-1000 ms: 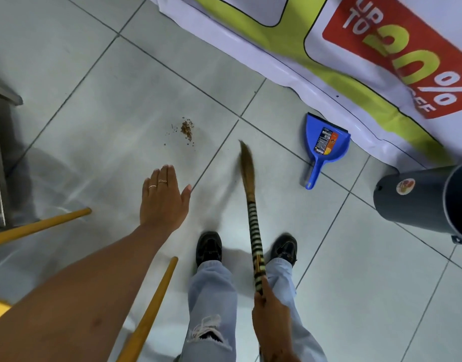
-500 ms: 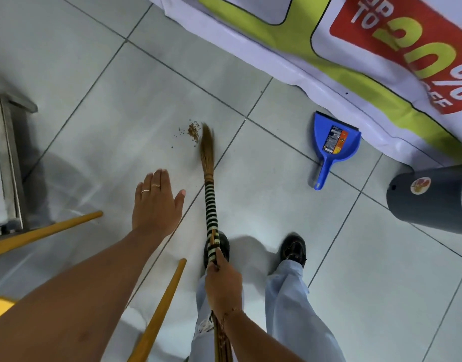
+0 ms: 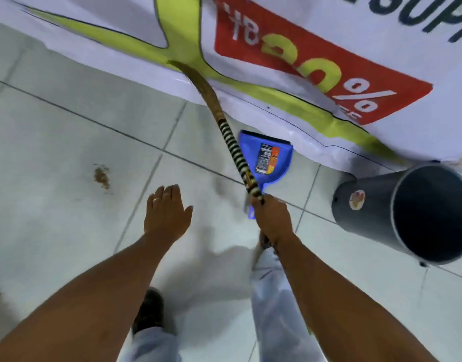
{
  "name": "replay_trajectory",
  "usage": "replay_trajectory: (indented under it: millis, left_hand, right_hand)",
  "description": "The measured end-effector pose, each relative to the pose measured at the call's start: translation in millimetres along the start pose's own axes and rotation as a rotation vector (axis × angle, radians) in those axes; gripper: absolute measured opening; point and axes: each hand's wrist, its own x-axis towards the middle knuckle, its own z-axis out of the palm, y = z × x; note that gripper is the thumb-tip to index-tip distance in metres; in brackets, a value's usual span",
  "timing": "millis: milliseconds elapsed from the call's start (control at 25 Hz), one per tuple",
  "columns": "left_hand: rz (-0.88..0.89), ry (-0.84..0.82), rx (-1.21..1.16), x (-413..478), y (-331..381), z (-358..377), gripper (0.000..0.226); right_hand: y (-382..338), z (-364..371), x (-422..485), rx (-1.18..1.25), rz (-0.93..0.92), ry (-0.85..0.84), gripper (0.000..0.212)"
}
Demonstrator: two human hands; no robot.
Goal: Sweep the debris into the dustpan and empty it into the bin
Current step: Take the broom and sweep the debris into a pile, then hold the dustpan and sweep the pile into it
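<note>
Judging from how things lie, the sweeping has barely begun: the debris (image 3: 101,176) sits in a small brown heap on the floor tiles, well apart from the blue dustpan (image 3: 273,163), which lies empty by the banner (image 3: 329,48) edge. The right hand (image 3: 270,218) is closed around the broom (image 3: 233,150), its bristles lifted over the banner. The left hand (image 3: 167,215) hovers open, holding nothing. The grey bin (image 3: 368,205) lies tipped beside the dustpan; gathering, scooping and emptying all remain.
</note>
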Motion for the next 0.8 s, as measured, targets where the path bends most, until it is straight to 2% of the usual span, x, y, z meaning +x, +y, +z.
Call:
replay_trajectory:
  millis: [120,200,320,440,520,600,680,800]
  left_hand:
    - [0.004,-0.178,-0.022,81,102,62,0.060]
    - [-0.053,-0.311,-0.079,117,153,102,0.056]
    - [-0.147,-0.406,-0.189,140,207,170,0.060]
    - [-0.308,-0.347,-0.271,154,242,236,0.073]
    - [-0.397,-0.178,-0.376,159,238,234,0.069]
    - [-0.464,-0.078,-0.452,175,237,227,0.058]
    - [-0.443,-0.071,-0.450,186,233,225,0.045]
    - [-0.386,-0.094,-0.390,183,225,219,0.036]
  right_hand:
    - [44,-15,107,-0.003,-0.011,-0.060,0.032]
    - [67,-16,153,0.034,-0.057,-0.100,0.042]
    - [111,-9,200,0.025,-0.034,-0.174,0.049]
    - [157,19,244,-0.011,0.020,-0.248,0.048]
    - [147,19,247,0.001,-0.023,-0.195,0.042]
    - [134,18,253,0.041,-0.065,-0.158,0.032]
    - [126,17,256,0.092,-0.087,-0.178,0.039]
    - [115,15,245,0.019,-0.104,-0.170,0.043]
